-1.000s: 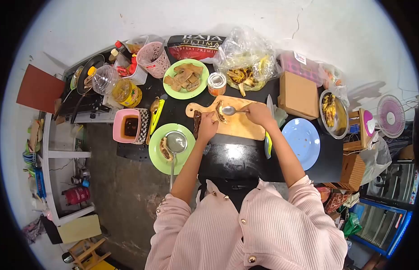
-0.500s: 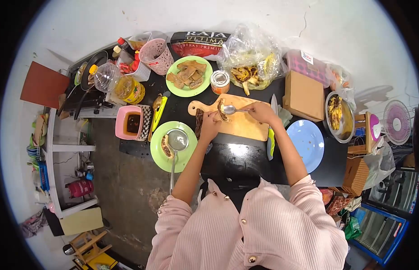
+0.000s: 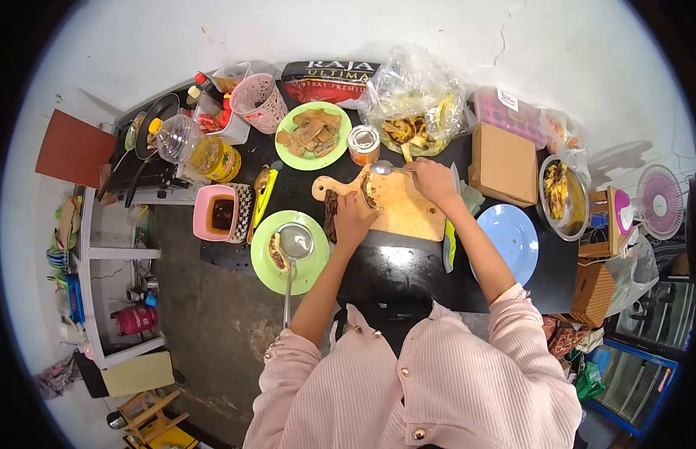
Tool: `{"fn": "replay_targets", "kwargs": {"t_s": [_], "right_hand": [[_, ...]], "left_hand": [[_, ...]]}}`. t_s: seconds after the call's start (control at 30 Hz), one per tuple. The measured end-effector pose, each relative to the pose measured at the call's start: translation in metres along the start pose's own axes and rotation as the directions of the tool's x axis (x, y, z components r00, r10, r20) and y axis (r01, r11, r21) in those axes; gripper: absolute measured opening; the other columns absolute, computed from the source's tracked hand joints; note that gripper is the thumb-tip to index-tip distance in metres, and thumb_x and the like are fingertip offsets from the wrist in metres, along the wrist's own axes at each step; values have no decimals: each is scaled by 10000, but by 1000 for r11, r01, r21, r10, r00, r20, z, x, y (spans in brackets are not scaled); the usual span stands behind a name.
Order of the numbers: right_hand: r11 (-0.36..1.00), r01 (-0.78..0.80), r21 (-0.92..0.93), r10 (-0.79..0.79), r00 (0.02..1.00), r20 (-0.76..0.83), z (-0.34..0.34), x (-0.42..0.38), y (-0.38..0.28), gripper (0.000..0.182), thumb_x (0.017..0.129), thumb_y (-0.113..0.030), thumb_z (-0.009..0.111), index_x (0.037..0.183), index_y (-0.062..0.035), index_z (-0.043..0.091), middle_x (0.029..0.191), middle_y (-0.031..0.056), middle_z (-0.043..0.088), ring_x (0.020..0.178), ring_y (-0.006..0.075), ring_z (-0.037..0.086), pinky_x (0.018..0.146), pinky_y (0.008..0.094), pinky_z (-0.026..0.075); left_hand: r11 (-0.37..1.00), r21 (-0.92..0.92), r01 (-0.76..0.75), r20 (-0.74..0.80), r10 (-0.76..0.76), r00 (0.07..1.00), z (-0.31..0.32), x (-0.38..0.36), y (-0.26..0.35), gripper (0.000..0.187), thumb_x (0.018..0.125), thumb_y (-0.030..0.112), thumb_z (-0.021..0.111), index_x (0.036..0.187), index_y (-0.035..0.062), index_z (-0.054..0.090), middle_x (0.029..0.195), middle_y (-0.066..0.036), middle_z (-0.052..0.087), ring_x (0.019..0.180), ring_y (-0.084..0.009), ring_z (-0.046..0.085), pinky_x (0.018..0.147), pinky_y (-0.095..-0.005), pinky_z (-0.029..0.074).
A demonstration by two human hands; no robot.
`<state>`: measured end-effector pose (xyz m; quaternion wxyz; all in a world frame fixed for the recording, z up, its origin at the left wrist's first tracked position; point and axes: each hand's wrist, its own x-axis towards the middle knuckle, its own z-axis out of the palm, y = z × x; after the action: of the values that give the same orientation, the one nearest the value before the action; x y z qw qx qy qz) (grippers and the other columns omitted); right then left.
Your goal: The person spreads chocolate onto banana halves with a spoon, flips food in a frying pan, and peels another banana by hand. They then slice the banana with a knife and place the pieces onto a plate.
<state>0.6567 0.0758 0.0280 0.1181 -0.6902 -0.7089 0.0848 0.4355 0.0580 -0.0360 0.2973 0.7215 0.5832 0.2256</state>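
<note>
My right hand [image 3: 430,179] is closed round the handle of a spoon [image 3: 381,168], whose bowl is over the upper edge of the wooden cutting board [image 3: 408,206]. My left hand [image 3: 354,217] rests at the board's left part, its fingers at a split banana with dark filling [image 3: 369,191]. A dark brown piece [image 3: 330,213] lies beside that hand. Behind the board stands an open can [image 3: 363,144]. On the green plate [image 3: 269,277] at the left are another filled banana [image 3: 277,251] and a strainer [image 3: 295,241].
A knife [image 3: 449,247] lies by the board's right edge, near a blue plate [image 3: 509,243] and a cardboard box [image 3: 503,165]. Farther back are a green plate of brown slices [image 3: 312,135] and a plastic bag [image 3: 415,97]. At left are a pink container [image 3: 206,213] and oil bottle [image 3: 217,159].
The spoon has moved up and away from the banana, towards the can. My left hand has shifted slightly down and right.
</note>
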Motion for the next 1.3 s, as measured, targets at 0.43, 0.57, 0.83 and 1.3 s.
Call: {"fn": "replay_targets", "kwargs": {"t_s": [0.43, 0.57, 0.83, 1.3], "right_hand": [[947, 290, 141, -291, 957, -15, 3, 42, 11, 245, 834, -158, 509, 978, -223, 695, 865, 82, 638, 809, 279, 621, 692, 402, 503], [934, 329, 140, -335, 942, 21, 4, 50, 15, 241, 830, -158, 522, 999, -216, 685, 877, 70, 640, 816, 278, 621, 695, 407, 503], [948, 268, 173, -286, 954, 85, -12, 54, 21, 241, 821, -160, 521, 961, -230, 705, 888, 77, 665, 841, 279, 627, 735, 395, 499], [979, 49, 199, -122, 920, 373, -30, 26, 47, 278, 814, -194, 500, 1000, -239, 700, 937, 99, 674, 872, 297, 629, 789, 400, 499]], "left_hand": [[994, 77, 81, -127, -70, 989, 11, -4, 18, 651, 649, 395, 768, 1153, 99, 481, 1126, -78, 453, 1106, -279, 447, 859, -484, 363], [994, 78, 70, -148, -58, 987, 15, -4, 15, 632, 658, 377, 761, 1158, 96, 496, 1122, -76, 457, 1094, -276, 443, 866, -479, 363], [997, 24, 72, -189, -66, 980, 10, -7, 24, 722, 640, 307, 769, 1219, 62, 414, 1087, -65, 469, 1061, -268, 451, 870, -429, 354], [996, -70, -55, -156, 43, 987, 11, -12, 10, 782, 689, 163, 697, 1353, 40, 302, 1173, -44, 540, 1095, -262, 455, 960, -444, 294]]}}
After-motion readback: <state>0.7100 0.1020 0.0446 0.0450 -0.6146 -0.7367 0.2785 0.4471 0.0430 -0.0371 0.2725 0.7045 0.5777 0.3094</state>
